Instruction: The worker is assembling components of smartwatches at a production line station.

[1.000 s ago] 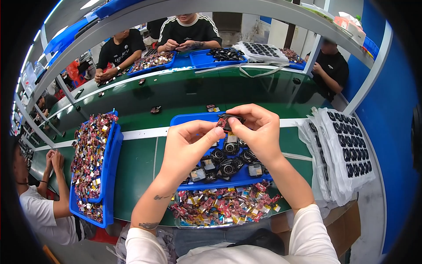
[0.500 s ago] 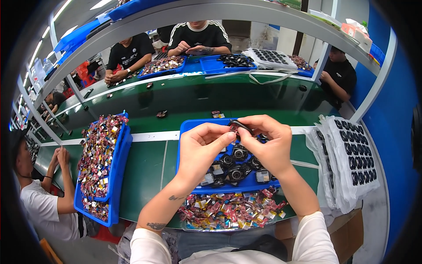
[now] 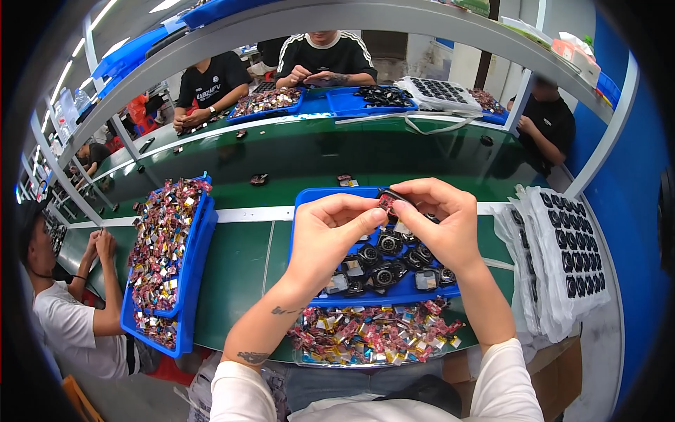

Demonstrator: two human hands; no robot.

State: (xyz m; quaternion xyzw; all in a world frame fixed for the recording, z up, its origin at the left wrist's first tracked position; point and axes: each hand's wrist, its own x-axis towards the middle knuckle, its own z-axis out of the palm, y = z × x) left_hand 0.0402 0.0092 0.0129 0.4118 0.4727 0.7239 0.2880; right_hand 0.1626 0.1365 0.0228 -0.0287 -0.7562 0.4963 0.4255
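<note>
Above a blue tray [image 3: 304, 211], my two hands meet fingertip to fingertip. My right hand [image 3: 446, 221] is closed round a black watch case [image 3: 387, 192], mostly hidden by the fingers. A small red circuit board [image 3: 387, 204] shows at the case, pinched by the thumb and fingers of my left hand [image 3: 327, 228]. Whether the board is joined to the case cannot be told. Below, several black watch cases [image 3: 389, 243] lie loose in the tray, some with pale square pieces. Nearer me spreads a heap of small red boards with silver and yellow parts [image 3: 373, 334].
A blue bin [image 3: 200, 246] heaped with similar boards stands at left, beside a seated co-worker [image 3: 77, 302]. At right are stacked white trays of black cases [image 3: 573, 243]. A green conveyor belt [image 3: 295, 158] with scattered boards runs beyond, under a grey shelf frame [image 3: 337, 15]. Co-workers sit opposite.
The view has shifted slightly, so most things sit a little farther right. Both hands keep their grip, and the red board now shows more plainly between the fingertips.
</note>
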